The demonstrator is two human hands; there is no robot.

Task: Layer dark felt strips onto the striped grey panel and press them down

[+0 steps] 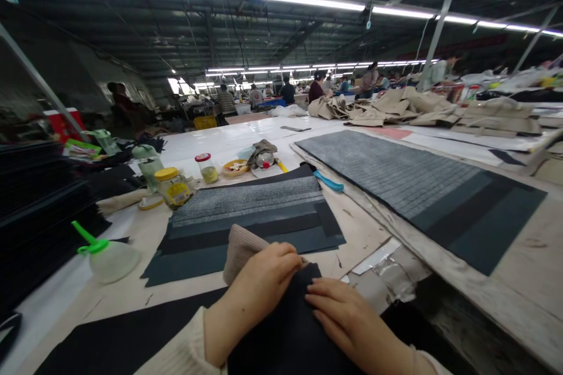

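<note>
Black panel (pixel 288 334) lies between my hands. Left hand (pixel 275 272) curls at its far edge, beside the ribbed cloth (pixel 241 249); can't tell what those fingertips pinch. Right hand (pixel 345 310) rests fingers straight, slightly spread, along its right side. Best: light, even right-hand pressure, edge straight, ribbed cloth crease-free.

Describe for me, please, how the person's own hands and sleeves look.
Both the left hand and the right hand are bare, without gloves. The left sleeve is cream or pale beige and looks ribbed. Only a small, pale edge of the right sleeve shows, so its texture is unclear.
</note>
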